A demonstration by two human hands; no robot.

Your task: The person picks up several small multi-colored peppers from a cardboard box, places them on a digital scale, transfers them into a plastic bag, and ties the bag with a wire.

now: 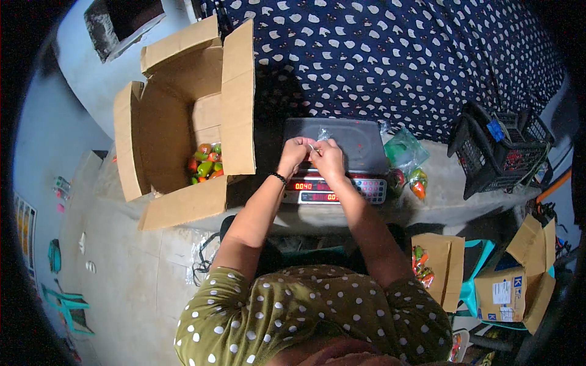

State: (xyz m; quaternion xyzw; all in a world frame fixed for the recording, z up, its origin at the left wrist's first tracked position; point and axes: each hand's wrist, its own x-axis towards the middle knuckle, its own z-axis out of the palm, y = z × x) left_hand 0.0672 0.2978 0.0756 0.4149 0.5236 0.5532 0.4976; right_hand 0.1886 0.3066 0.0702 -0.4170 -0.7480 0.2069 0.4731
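My left hand and my right hand meet over the dark platform of a digital scale. Both have their fingers pinched together on a small clear plastic bag, whose crumpled end shows just beyond the fingertips. A hint of orange shows between the hands, but what the bag holds is mostly hidden. Red digits glow on the scale's front panel, below my wrists. Right of the scale lies a clear bag of red and green peppers, beside a greenish plastic bag.
A large open cardboard box at the left holds loose peppers. A black plastic crate stands at the right. Lower right, a smaller carton contains bagged peppers, near another open carton. Dark patterned cloth hangs behind.
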